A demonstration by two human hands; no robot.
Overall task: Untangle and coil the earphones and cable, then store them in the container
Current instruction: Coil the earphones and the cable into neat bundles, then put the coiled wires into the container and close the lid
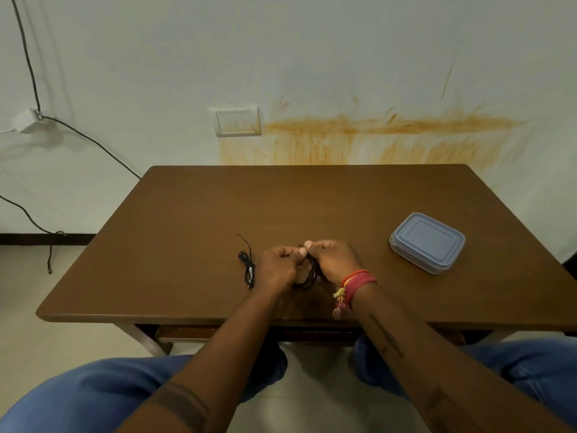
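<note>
Left hand: the left hand (278,267) is curled into a loose fist above the table, thumb tip pressed against the dark bundle held between both hands.
Right hand: the right hand (334,260) is curled likewise, thumb and fingers pinched on the top of the same bundle; the two thumbs nearly touch.
Held item: a dark brown-black coiled cable (307,275) forms a loop hanging between the hands, its lower edge at or just above the table surface; contact cannot be confirmed.
Wrist: a band of red, orange and yellow threads (356,284) is wrapped around the right wrist, with loose ends hanging down.
Second item: a thin black pair of wired earphones (248,267) lies on the table just left of the left hand, bunched into a narrow bundle, with one strand trailing away toward the wall. Neither hand touches it.
Container: a pale blue rectangular plastic container with its lid fitted (427,242) sits on the table well to the right of the hands, lid shut.
Work surface: a brown wooden table with rounded corners (218,207) carries all items.
Background: a stained white wall (343,57) stands behind the table, with a white wall switch plate (236,120) mounted on it.
</note>
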